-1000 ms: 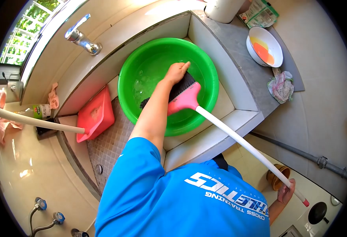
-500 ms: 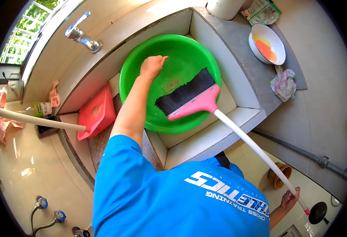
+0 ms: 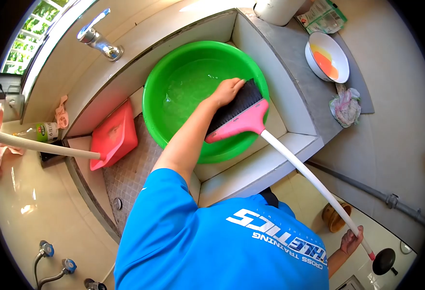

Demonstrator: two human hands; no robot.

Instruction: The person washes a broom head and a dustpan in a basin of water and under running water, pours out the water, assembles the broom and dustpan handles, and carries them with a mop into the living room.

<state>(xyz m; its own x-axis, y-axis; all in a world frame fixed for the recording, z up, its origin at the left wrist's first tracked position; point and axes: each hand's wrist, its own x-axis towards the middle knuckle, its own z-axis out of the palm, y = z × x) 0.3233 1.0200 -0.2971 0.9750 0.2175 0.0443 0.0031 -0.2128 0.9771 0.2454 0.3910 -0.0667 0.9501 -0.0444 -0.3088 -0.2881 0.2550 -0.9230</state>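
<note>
A pink broom head (image 3: 244, 120) with black bristles (image 3: 239, 103) lies tilted over the right part of a green basin (image 3: 149, 116) of water. My left hand (image 3: 228, 92) is closed at the upper edge of the bristles; its fingertips are partly hidden against them. The broom's white handle (image 3: 299, 166) runs down to the right. Near its red end cap, my right hand (image 3: 351, 240) wraps round it.
The basin stands in a tiled sink (image 3: 275, 159) below a faucet (image 3: 101, 43). To its left is a red dustpan (image 3: 116, 137) with a long handle. A bowl (image 3: 340, 60) and a crumpled cloth (image 3: 345, 107) rest on the right ledge.
Half a second ago my left hand was off the bristles, over the basin's left part; it has moved right, back to them. The broom has shifted slightly left.
</note>
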